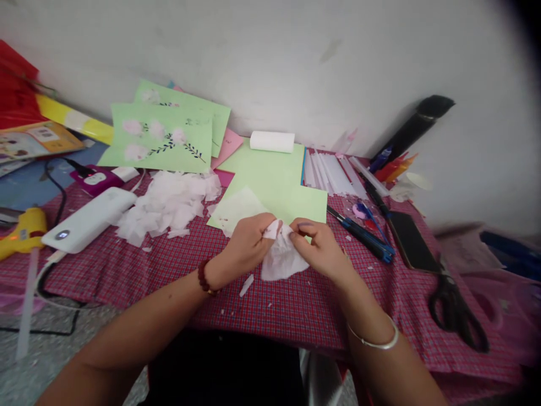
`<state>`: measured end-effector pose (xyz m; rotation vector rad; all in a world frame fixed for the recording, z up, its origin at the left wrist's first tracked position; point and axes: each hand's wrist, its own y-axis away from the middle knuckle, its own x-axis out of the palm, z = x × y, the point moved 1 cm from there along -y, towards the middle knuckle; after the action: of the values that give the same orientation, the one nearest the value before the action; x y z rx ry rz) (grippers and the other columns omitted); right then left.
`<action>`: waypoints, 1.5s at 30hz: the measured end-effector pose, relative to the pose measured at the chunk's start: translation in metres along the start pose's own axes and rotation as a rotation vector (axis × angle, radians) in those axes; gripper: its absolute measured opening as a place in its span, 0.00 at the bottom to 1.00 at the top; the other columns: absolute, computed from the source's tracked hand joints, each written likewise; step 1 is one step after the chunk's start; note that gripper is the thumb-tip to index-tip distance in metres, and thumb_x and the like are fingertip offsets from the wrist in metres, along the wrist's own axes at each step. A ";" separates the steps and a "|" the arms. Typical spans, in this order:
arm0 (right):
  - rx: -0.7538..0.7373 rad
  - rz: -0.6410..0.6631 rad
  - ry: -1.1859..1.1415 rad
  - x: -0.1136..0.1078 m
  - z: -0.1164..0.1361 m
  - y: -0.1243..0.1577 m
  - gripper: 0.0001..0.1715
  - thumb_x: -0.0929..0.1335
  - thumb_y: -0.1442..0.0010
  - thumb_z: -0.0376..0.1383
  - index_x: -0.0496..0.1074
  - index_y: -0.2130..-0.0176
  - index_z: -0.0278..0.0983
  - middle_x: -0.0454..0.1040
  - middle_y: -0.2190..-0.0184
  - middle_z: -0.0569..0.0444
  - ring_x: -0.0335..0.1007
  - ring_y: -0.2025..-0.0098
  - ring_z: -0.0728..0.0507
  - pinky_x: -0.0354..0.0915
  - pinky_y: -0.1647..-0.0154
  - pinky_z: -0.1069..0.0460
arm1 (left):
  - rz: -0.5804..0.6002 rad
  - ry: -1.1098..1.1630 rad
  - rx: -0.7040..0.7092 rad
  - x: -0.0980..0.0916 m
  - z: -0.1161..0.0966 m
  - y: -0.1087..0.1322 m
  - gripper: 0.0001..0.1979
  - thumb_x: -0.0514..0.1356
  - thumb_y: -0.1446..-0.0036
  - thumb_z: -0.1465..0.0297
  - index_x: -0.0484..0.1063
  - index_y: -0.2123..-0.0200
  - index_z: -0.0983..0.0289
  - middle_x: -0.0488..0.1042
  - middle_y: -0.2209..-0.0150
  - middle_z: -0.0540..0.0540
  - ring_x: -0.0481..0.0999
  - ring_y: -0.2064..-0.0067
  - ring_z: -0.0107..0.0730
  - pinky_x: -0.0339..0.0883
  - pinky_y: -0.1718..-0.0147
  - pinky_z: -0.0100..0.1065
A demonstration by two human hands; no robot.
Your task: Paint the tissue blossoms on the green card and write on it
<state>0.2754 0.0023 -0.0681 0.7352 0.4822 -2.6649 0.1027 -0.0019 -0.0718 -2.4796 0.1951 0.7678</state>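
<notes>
A thin white piece of tissue paper (285, 262) hangs crumpled between my hands above the front of the table. My left hand (250, 243) is closed on its upper left edge. My right hand (323, 248) pinches the same paper from the right with thumb and fingertips. Just behind the hands lie light green sheets (274, 180), with a paler sheet (240, 207) on top at the left. To the left is a loose heap of torn tissue pieces (169, 203).
Left stand a yellow glue gun (27, 231), a white power bank (91, 219) and green flower pictures (169, 152). A white paper roll (272, 142) lies by the wall. On the right are glue sticks (332, 175), a utility knife (367, 239), a phone (412, 239) and black scissors (456, 310).
</notes>
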 end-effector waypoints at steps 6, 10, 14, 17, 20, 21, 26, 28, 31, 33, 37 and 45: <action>0.123 -0.058 -0.332 0.006 -0.006 -0.003 0.12 0.64 0.40 0.37 0.68 0.74 0.36 0.63 0.76 0.58 0.58 0.74 0.51 0.55 0.73 0.55 | -0.277 -0.059 -0.016 -0.012 0.006 -0.004 0.17 0.52 0.35 0.68 0.56 0.77 0.62 0.57 0.80 0.46 0.55 0.77 0.24 0.48 0.77 0.31; 0.177 -0.067 -0.500 0.015 -0.012 -0.003 0.15 0.67 0.41 0.43 0.69 0.73 0.36 0.62 0.76 0.59 0.57 0.75 0.52 0.53 0.74 0.55 | -0.275 -0.123 0.022 -0.014 0.011 -0.004 0.12 0.53 0.37 0.71 0.61 0.75 0.62 0.60 0.79 0.47 0.58 0.76 0.25 0.49 0.76 0.32; 0.203 -0.159 -0.538 0.019 -0.018 -0.004 0.16 0.70 0.44 0.43 0.68 0.76 0.36 0.63 0.78 0.60 0.57 0.77 0.52 0.54 0.75 0.55 | -0.344 0.035 -0.110 -0.015 0.009 -0.006 0.15 0.51 0.35 0.68 0.58 0.76 0.62 0.59 0.79 0.47 0.57 0.76 0.25 0.51 0.76 0.31; 0.208 -0.238 -0.584 0.014 -0.021 -0.006 0.13 0.71 0.45 0.42 0.69 0.74 0.36 0.65 0.78 0.60 0.60 0.75 0.51 0.57 0.73 0.55 | -0.390 0.291 -0.289 -0.017 0.008 -0.007 0.18 0.52 0.35 0.64 0.56 0.77 0.62 0.56 0.78 0.47 0.56 0.75 0.25 0.52 0.77 0.29; 0.193 -0.388 -0.614 0.000 -0.022 -0.007 0.10 0.71 0.47 0.40 0.70 0.71 0.37 0.67 0.76 0.60 0.61 0.73 0.52 0.58 0.70 0.56 | -0.095 0.728 -0.418 -0.017 0.010 -0.007 0.15 0.58 0.42 0.62 0.61 0.76 0.63 0.59 0.78 0.47 0.58 0.77 0.22 0.53 0.79 0.27; 0.196 -0.443 -0.624 -0.006 -0.022 -0.007 0.10 0.71 0.47 0.41 0.70 0.70 0.37 0.67 0.75 0.60 0.61 0.73 0.52 0.58 0.71 0.56 | 0.136 0.870 -0.418 -0.016 0.009 -0.006 0.14 0.60 0.45 0.60 0.64 0.74 0.63 0.63 0.78 0.47 0.61 0.78 0.23 0.55 0.79 0.27; 0.289 -0.419 -0.550 -0.021 -0.014 -0.001 0.12 0.70 0.49 0.43 0.68 0.69 0.38 0.63 0.78 0.61 0.57 0.78 0.52 0.54 0.79 0.56 | 0.814 0.866 -0.252 -0.015 0.008 -0.006 0.16 0.57 0.44 0.56 0.74 0.65 0.64 0.75 0.69 0.57 0.72 0.72 0.30 0.65 0.74 0.30; 0.277 -0.318 -0.432 -0.018 -0.008 0.001 0.11 0.70 0.47 0.42 0.69 0.70 0.37 0.64 0.76 0.59 0.56 0.78 0.51 0.53 0.80 0.56 | 0.543 0.777 -0.297 -0.012 0.009 -0.008 0.16 0.54 0.40 0.57 0.72 0.65 0.63 0.74 0.68 0.55 0.72 0.71 0.28 0.65 0.75 0.28; 0.192 -0.242 -0.233 -0.011 0.000 0.003 0.10 0.69 0.46 0.40 0.69 0.73 0.36 0.68 0.71 0.55 0.59 0.74 0.50 0.55 0.77 0.56 | 0.368 0.735 -0.379 -0.004 0.012 -0.009 0.14 0.57 0.42 0.58 0.70 0.63 0.64 0.72 0.67 0.53 0.71 0.70 0.27 0.66 0.73 0.27; 0.165 -0.238 -0.188 -0.009 0.000 0.003 0.10 0.69 0.46 0.39 0.69 0.73 0.36 0.67 0.71 0.54 0.60 0.73 0.50 0.56 0.77 0.56 | 0.412 0.690 -0.401 0.001 0.015 -0.007 0.12 0.62 0.47 0.61 0.70 0.66 0.64 0.72 0.70 0.52 0.71 0.72 0.26 0.64 0.75 0.27; 0.177 -0.339 -0.343 -0.013 -0.013 0.001 0.10 0.69 0.43 0.40 0.67 0.71 0.37 0.63 0.72 0.57 0.58 0.74 0.51 0.56 0.75 0.56 | 0.387 0.642 -0.505 0.007 0.022 -0.004 0.09 0.63 0.50 0.66 0.70 0.70 0.65 0.72 0.75 0.51 0.70 0.77 0.26 0.61 0.79 0.27; 0.168 -0.402 -0.269 0.001 -0.013 -0.002 0.12 0.67 0.42 0.41 0.66 0.74 0.37 0.61 0.75 0.58 0.56 0.74 0.50 0.54 0.76 0.55 | -0.022 0.651 -0.471 0.006 0.007 -0.006 0.11 0.57 0.43 0.63 0.67 0.71 0.65 0.67 0.77 0.49 0.63 0.77 0.23 0.59 0.81 0.26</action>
<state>0.2794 0.0087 -0.0788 0.3364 0.3668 -3.1494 0.1065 0.0070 -0.0774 -3.1034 0.2362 -0.0490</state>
